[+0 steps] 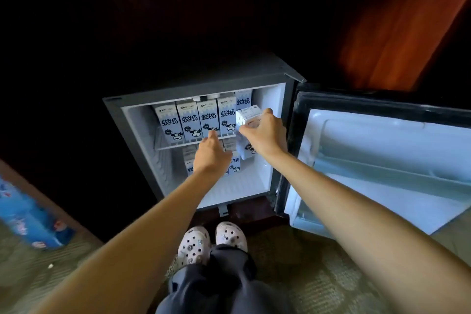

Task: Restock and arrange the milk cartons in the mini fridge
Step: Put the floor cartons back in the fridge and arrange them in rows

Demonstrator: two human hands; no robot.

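**A:** Where is the carton that is being put in?

**B:** The right hand (265,133) grips a pale blue-and-white paper milk carton with a cartoon cow print (248,116). Fingers are curled over its top and the thumb is on the near side. The carton is at the right end of the upper level of the small grey mini fridge with a white interior (114,115), in front of the shelf edge and tilted. Its lower end shows beneath the hand.

**A:** And the other hand?

**B:** The left hand (211,153) holds nothing. Its index finger is stretched out to the lower front of the 3rd carton in the row. I cannot tell whether it presses.

**A:** What row?

**B:** 4 matching upright cartons (188,122) stand side by side on the white wire shelf (168,146), prints facing out. 1 more carton (243,101) stands behind them at the right.

**A:** Anything below?

**B:** More of the same cartons (234,163) stand on the fridge floor, partly hidden by the left hand, so I cannot count them.

**A:** The door?

**B:** The white-lined fridge door (382,150) is swung wide open to the right. Nearer the person are white perforated clogs (230,236) on patterned carpet (318,275). A blurred blue printed pack (25,217) lies at the left.
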